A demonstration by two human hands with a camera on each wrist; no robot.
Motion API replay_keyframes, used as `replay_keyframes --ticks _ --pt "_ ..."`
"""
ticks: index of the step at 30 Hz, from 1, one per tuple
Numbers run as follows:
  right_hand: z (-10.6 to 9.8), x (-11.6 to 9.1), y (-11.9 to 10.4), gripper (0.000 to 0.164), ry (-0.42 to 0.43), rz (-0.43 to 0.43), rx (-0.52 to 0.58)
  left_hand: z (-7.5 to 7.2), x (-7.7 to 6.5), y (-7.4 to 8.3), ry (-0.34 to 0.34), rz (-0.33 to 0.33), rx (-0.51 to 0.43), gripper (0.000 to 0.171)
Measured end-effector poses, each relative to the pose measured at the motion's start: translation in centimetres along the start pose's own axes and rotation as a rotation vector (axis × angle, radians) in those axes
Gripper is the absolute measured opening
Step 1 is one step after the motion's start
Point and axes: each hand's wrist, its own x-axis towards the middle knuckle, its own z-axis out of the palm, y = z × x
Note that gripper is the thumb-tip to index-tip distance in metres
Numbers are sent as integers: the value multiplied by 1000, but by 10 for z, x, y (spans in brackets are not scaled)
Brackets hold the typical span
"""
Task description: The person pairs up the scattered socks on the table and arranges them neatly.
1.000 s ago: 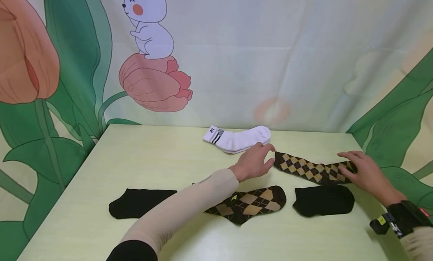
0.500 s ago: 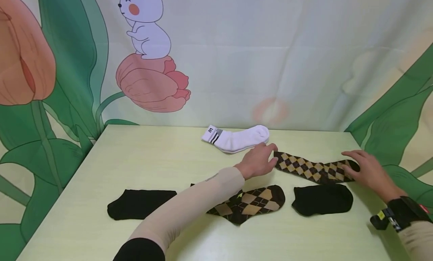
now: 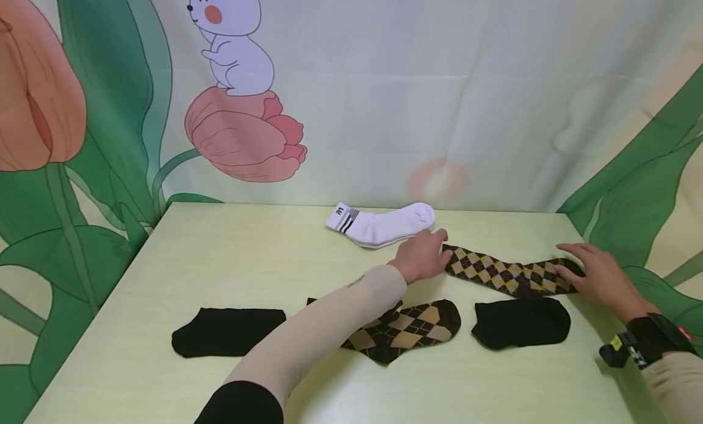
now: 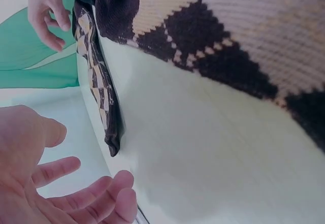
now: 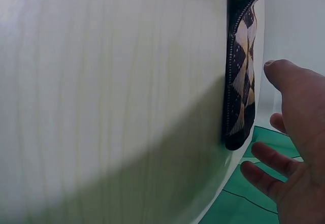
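In the head view, a narrow brown-and-tan argyle sock (image 3: pixel 502 271) lies flat toward the table's right side. My left hand (image 3: pixel 421 255) is at its left end, fingers spread and loosely bent; in the left wrist view a gap shows between those fingers (image 4: pixel 91 198) and the sock. My right hand (image 3: pixel 604 283) is at the sock's dark right end, with thumb and forefinger apart. The right wrist view shows the relaxed fingers (image 5: pixel 271 165) beside that end of the sock, not wrapped round it. Below it lies a short black sock (image 3: pixel 522 323).
A folded white sock pair (image 3: pixel 384 226) with black stripes lies at the back. My left sleeve (image 3: pixel 329 314) crosses over a larger argyle sock (image 3: pixel 417 332) and the right end of another black sock (image 3: pixel 227 332). A printed curtain (image 3: pixel 357 107) hangs behind the table.
My left hand has moved slightly right and forward, closer to the narrow argyle sock's end. My right hand has shifted slightly right, and more of that sock's dark end shows.
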Motion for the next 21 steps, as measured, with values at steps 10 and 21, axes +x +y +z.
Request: replay_keyframes --ticks 10,21 --pt "2 3 2 53 -93 44 30 6 11 4 -40 -51 47 37" --pt "3 4 5 55 -133 71 37 11 20 9 -103 -79 25 26"
